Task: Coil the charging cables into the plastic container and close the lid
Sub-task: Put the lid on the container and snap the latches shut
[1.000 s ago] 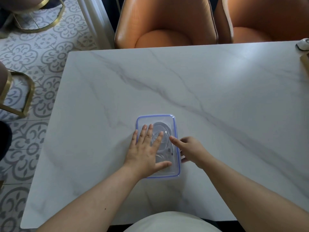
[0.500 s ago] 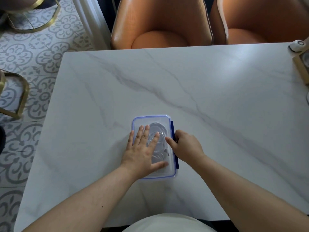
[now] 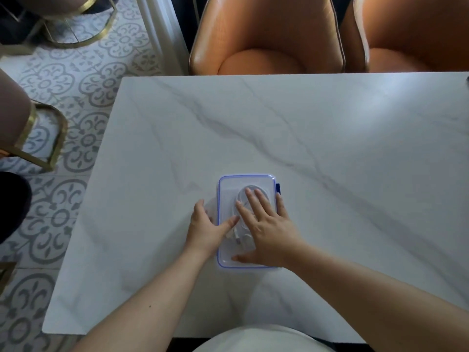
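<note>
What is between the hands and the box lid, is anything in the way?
Nothing visible. The right hand lies flat on the lid, and the left hand touches its left edge. The cables are underneath, inside the container.

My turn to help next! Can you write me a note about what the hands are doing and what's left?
Right hand: flat on the lid, pressing down.
Left hand: at the container's left edge, thumb on the lid; no left-side clasp is visible.
Cables: coiled inside the container, near the front of the table.
Done: cables in, lid on.
Left: the blue clasp on the right side seems to stick out, so probably press it down, then check the left edge.
</note>
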